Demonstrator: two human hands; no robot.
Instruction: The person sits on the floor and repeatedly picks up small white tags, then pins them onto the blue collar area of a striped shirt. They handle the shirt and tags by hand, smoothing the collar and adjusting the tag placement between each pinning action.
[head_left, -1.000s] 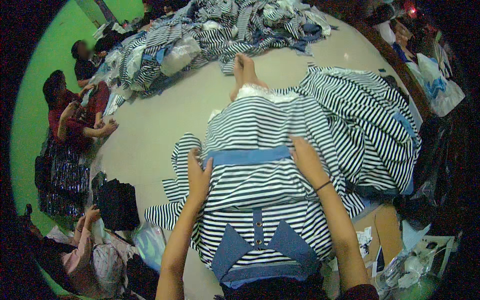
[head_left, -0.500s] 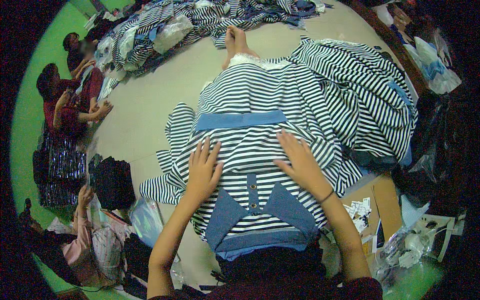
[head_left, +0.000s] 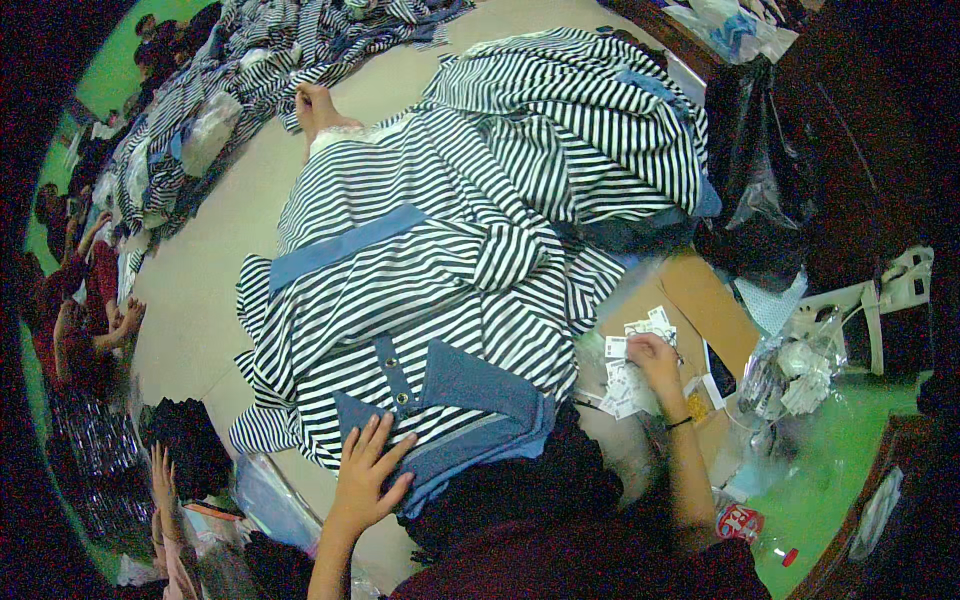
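Note:
A black-and-white striped garment [head_left: 380,300] lies spread over my lap and legs. It has a blue-grey collar [head_left: 485,385], a short buttoned placket [head_left: 393,370] and a blue band [head_left: 345,248]. My left hand [head_left: 365,475] rests on the collar, fingers spread and partly straight. Off to the right of the garment, my right hand [head_left: 655,365] is down at a heap of small white printed tags [head_left: 622,385] on brown cardboard [head_left: 708,310]. Its fingers are pinched at a tag; how many tags it holds is hidden.
More striped cloth [head_left: 590,120] is bunched at far right. A large striped garment pile [head_left: 270,60] lies at back left. Black bags [head_left: 755,170], clear plastic [head_left: 790,370] and a red-capped bottle [head_left: 745,525] are on the right. Other people [head_left: 75,310] sit at left, beside dark stacks [head_left: 185,440].
My right hand has left the striped cloth and reached right to the tags. My left hand has slid down onto the collar. The view has turned to the right.

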